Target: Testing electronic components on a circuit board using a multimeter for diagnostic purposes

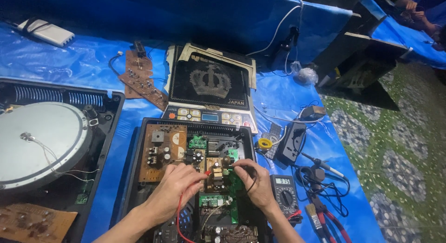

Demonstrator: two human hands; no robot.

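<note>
My left hand [174, 187] pinches a red probe [206, 173] and my right hand [255, 180] a black probe [231, 165] on the circuit board [218, 171], inside the open cooker base [134, 178] on the blue tarp [278, 94]. The multimeter [284, 193] lies just beside my right wrist, near the tarp's right edge.

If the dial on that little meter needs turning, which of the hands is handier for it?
Probably the right hand: its wrist lies right beside the multimeter, while the left hand sits farther off across the circuit board.

Small grey multimeter screen [282, 181]; blue rectangular display [210, 117] on cooktop panel.
</note>
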